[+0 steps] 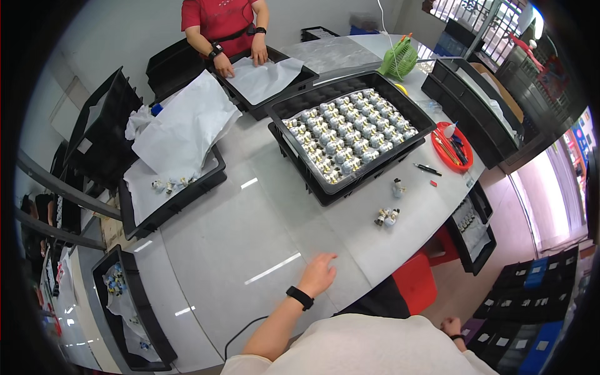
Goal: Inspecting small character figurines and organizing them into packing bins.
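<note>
My left hand (319,273) rests flat on the grey table (237,244) near its front edge, fingers loosely spread, holding nothing; a black band sits on its wrist. My right hand (450,325) hangs low beside my body, off the table, too small to read. The nearest parts are a few loose small white-and-metal fittings (387,217), to the right of my left hand, with one more fitting (397,187) standing further back. Behind them a black tray (417,119) holds several rows of the same fittings.
A co-worker in a red shirt (220,19) presses white paper (262,78) into a far black tray. A left tray (172,209) holds paper and a few fittings; another tray (125,269) sits lower left. Also here: a pen (427,169), red dish (439,147), green fan (398,59), red stool (415,281).
</note>
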{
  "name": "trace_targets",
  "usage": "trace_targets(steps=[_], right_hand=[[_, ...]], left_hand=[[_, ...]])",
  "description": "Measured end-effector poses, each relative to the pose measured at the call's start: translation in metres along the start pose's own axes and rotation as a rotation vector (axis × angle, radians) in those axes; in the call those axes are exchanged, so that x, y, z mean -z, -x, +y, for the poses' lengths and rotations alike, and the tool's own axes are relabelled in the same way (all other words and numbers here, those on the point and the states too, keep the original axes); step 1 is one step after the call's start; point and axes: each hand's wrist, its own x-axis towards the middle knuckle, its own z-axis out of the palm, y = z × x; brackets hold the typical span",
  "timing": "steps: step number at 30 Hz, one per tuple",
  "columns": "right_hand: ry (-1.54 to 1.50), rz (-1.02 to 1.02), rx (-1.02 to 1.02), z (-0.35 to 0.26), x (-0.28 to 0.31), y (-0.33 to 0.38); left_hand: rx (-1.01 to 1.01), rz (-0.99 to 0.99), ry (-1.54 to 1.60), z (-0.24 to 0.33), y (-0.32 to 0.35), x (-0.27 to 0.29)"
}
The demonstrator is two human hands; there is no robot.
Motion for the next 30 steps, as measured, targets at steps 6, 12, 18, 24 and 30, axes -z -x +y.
trace_targets(steps=[6,12,18,24,30], right_hand=[[-0.14,-0.263,0.228,-0.179,-0.026,-0.004],[0.239,-0.387,0.409,-0.218,-0.076,-0.013],[0.346,-0.452,0.521,-0.232,-0.078,-0.039],[0.517,-0.496,0.553,-0.262,-0.088,-0.078],[0.389,-0.813,0.351,-0.269,-0.056,-0.083]], left_hand=[[-0.039,-0.116,0.151,0.008,0.022,-0.025],[-0.132,-0.089,0.148,-0.007,0.025,-0.022],[0.061,0.103,0.206,-0.006,0.029,-0.008],[0.138,0.235,0.219,-0.013,0.038,-0.017],[0.149,0.074,0.276,0.02,0.002,-0.041]])
